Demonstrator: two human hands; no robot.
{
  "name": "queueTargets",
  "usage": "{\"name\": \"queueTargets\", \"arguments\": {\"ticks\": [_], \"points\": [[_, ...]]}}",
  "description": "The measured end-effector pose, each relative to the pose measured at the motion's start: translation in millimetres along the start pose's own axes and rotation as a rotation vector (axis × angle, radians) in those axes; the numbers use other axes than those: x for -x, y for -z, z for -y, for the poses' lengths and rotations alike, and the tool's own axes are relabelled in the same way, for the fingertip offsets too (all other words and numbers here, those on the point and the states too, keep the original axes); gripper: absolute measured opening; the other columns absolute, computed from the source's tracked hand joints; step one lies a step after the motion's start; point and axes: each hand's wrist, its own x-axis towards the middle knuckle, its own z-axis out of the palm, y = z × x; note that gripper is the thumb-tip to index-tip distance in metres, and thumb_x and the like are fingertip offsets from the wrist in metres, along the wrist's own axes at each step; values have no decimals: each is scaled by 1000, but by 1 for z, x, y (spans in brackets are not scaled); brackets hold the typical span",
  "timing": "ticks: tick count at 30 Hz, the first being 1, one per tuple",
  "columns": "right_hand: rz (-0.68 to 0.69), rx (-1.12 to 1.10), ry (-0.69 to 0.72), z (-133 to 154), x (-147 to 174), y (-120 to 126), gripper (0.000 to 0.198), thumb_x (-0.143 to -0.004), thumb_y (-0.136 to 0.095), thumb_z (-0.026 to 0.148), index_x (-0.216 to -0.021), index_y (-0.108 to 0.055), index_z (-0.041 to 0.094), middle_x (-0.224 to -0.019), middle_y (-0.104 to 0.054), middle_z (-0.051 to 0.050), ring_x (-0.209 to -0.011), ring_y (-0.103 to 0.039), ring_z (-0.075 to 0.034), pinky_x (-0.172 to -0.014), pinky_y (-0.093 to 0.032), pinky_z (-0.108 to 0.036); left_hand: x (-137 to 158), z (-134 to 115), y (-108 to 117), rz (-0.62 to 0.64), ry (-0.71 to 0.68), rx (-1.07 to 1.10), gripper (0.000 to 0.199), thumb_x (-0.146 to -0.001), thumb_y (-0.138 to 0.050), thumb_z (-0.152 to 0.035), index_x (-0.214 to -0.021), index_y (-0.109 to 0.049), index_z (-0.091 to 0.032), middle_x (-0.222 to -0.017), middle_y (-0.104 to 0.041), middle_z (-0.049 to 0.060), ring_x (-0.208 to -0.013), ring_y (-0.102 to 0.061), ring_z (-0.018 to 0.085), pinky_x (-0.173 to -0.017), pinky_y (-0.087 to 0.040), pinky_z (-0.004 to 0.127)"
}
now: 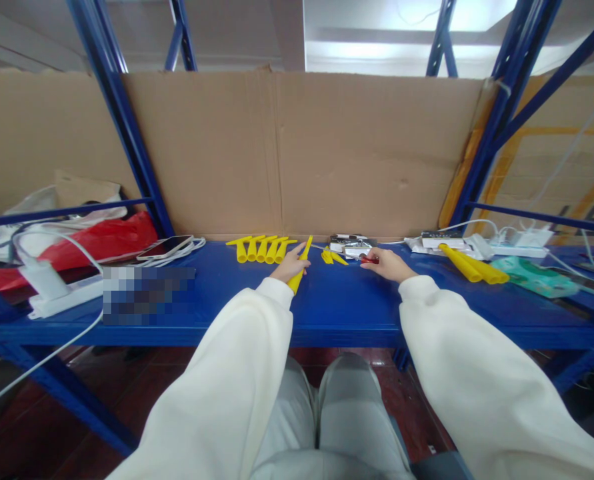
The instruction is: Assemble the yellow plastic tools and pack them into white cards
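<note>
My left hand is closed around a yellow tapered nozzle, its narrow tip pointing up and away and its wide end towards me. In my right hand is a small red-handled tool; its exact kind is too small to make out. Between the hands, small yellow pieces lie on the blue tabletop. Left of my left hand stands a row of several similar yellow nozzles. Just behind the red tool sits a small black-and-white box.
Two more yellow nozzles lie at right beside a green packet and a white power strip. At left are a phone, coiled white cable, another power strip and a red bag. Cardboard walls the back.
</note>
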Motion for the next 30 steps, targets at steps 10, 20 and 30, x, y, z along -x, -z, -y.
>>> {"name": "queueTargets", "arguments": {"ticks": [10,20,30], "points": [[-35,-26,-38,2,0,0,19,-77,-73,35,-85,-59,26,-81,-73,-2,-72,-66,-20,-61,-44,-27,-4,4,1,3,-8,-8,81,-80,-58,-5,-156,-35,-19,-78,-62,0,-53,-55,9,-52,-48,19],[-12,-37,52,-4,-1,-1,16,-80,-69,37,-78,-61,23,-81,-73,-5,-74,-66,-21,-68,-47,-29,0,-1,0,-2,-17,-7,79,-81,-57,-1,-156,-36,-15,-67,-55,-4,-49,-52,8,-51,-47,18],[-59,-42,-1,-3,-1,-3,19,-77,-73,37,-85,-60,25,-82,-73,-2,-72,-66,-20,-62,-44,-27,-3,3,0,-10,-26,5,80,-79,-61,-2,-155,-38,-15,-66,-56,-4,-48,-52,8,-51,-46,18]]}}
